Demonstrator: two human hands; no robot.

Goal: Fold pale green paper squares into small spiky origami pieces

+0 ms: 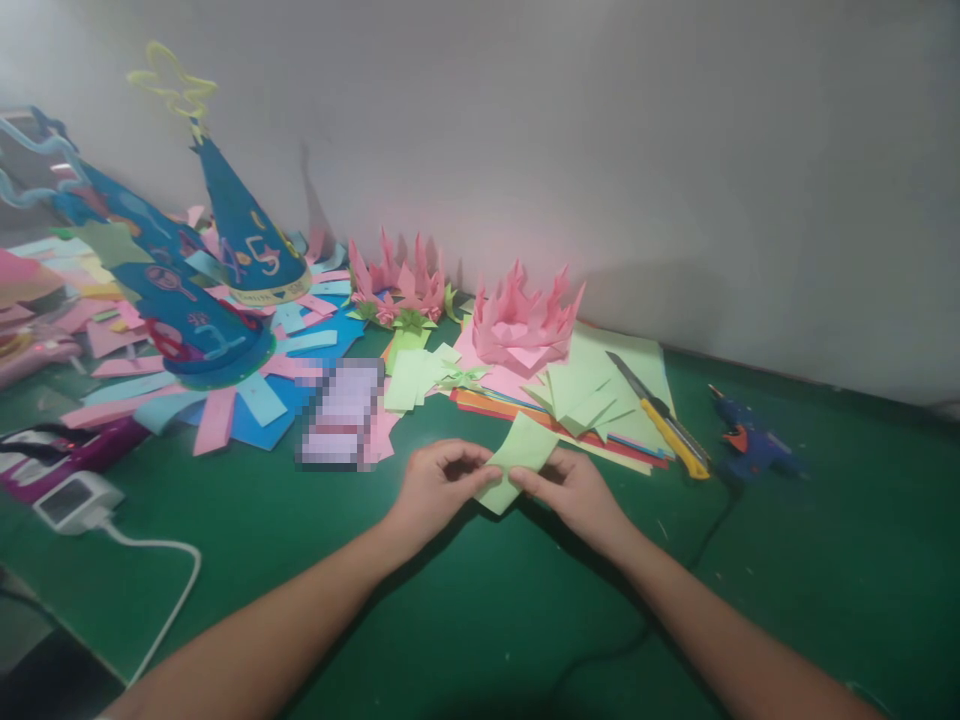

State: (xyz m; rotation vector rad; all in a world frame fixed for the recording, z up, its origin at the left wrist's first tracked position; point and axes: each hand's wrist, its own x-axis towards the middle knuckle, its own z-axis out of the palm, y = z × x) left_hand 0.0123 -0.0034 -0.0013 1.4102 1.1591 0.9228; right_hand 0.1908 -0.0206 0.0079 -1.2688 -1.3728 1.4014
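Between both hands, a little above the green tabletop, is a small light green piece of paper (525, 443), tilted and slightly curved. My left hand (442, 485) pinches its lower left edge, thumb on top. On the right side, my right hand (574, 490) grips it the same way, its thumb close to the other; the fingers behind the paper are hidden. Just beyond lie loose light green paper pieces (577, 400) on a stack of coloured sheets. A pink folded-paper crown (521, 325) stands behind them, and another pink crown with green leaves (401, 285) is to its left.
A yellow box cutter (667, 425) with its blade out lies right of the stack, beside a blue glue gun (754, 440) with a cord. Blue cone hats (244, 225) and paper strips crowd the left. A blurred-out phone-like object (341, 415) and a white cabled device (79, 500) lie nearer.
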